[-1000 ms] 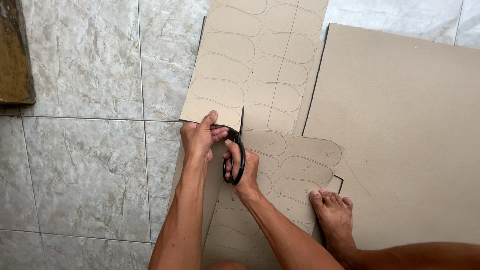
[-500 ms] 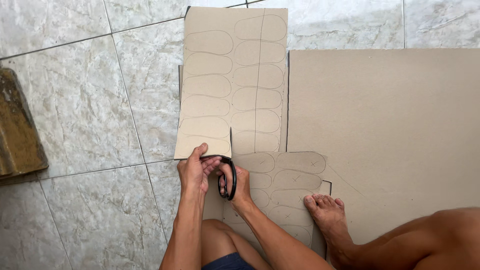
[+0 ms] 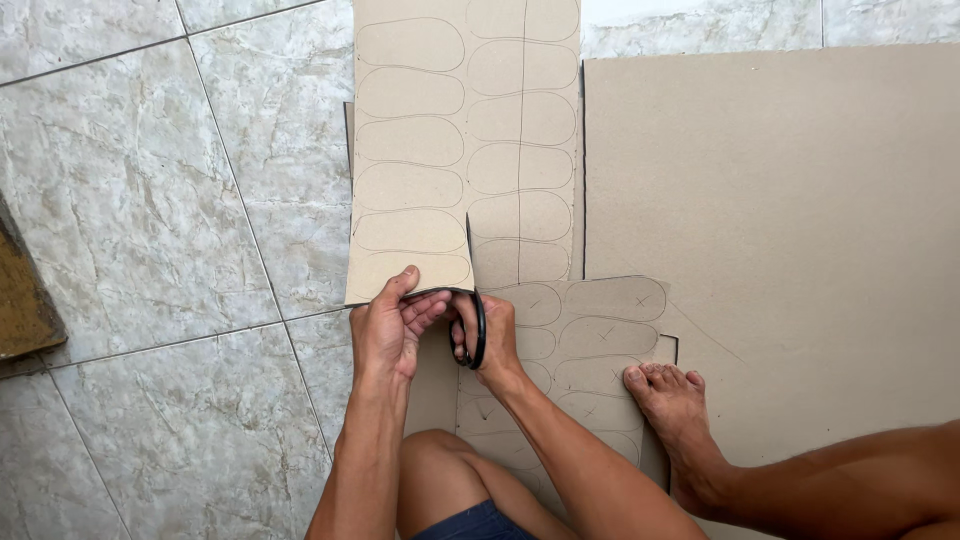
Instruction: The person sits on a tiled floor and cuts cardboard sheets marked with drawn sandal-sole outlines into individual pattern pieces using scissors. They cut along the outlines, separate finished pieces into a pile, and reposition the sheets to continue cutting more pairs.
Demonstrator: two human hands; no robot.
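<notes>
Tan cardboard sheet (image 3: 465, 150), pencilled ovals, partly slit lengthwise

One head camera looks almost straight down, fairly near, onto the tiled floor (image 3: 150, 200).

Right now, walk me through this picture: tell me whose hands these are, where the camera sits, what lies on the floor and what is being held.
There is no machine here. The view comes from a camera worn on a person's head, looking down at their own two bare hands as they sit on a tiled floor.

The right hand has its fingers through the black handles of a pair of scissors, whose blade points up into a strip of brown cardboard. That strip is covered with pencil-drawn sole-like outlines. The left hand pinches the strip's near edge beside the cut.

A second marked piece lies under the hands, and a large plain cardboard sheet lies to the right. The person's bare foot rests on the cardboard.
</notes>
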